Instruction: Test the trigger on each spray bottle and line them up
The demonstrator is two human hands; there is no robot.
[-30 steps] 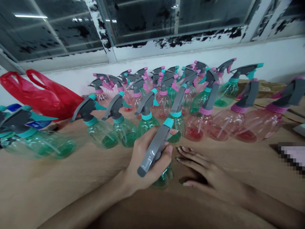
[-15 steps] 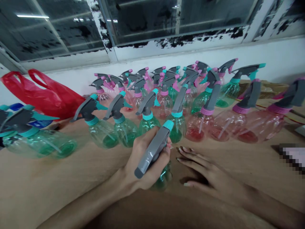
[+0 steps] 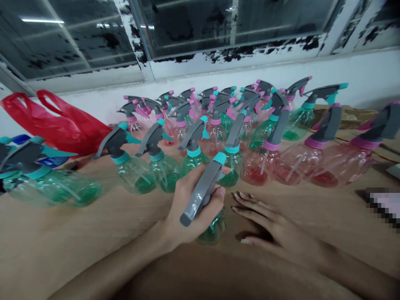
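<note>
My left hand (image 3: 190, 208) is wrapped round the neck of a green spray bottle (image 3: 212, 231) near the table's front. Its grey trigger head with a teal nozzle tip (image 3: 203, 187) rises above my fist, the nozzle pointing away from me. The fingers cover the collar and much of the bottle's upper part. To the right, my right hand (image 3: 265, 221) rests on the table with fingers stretched out and apart, holding nothing. Just beyond the held bottle stand another green spray bottle (image 3: 230, 166) with a teal collar and a pink spray bottle (image 3: 258, 166).
Several more green and pink spray bottles crowd the table (image 3: 125, 225) toward the wall. Green bottles (image 3: 68, 187) stand at the left, by a red plastic bag (image 3: 71, 125). Cardboard (image 3: 346, 116) lies at the back right; a blurred flat object (image 3: 386, 204) is at the right edge.
My left hand and the bottle's trigger head have shifted slightly away from me, the grey head turning a little more upright in view. My right hand has stayed in place.
</note>
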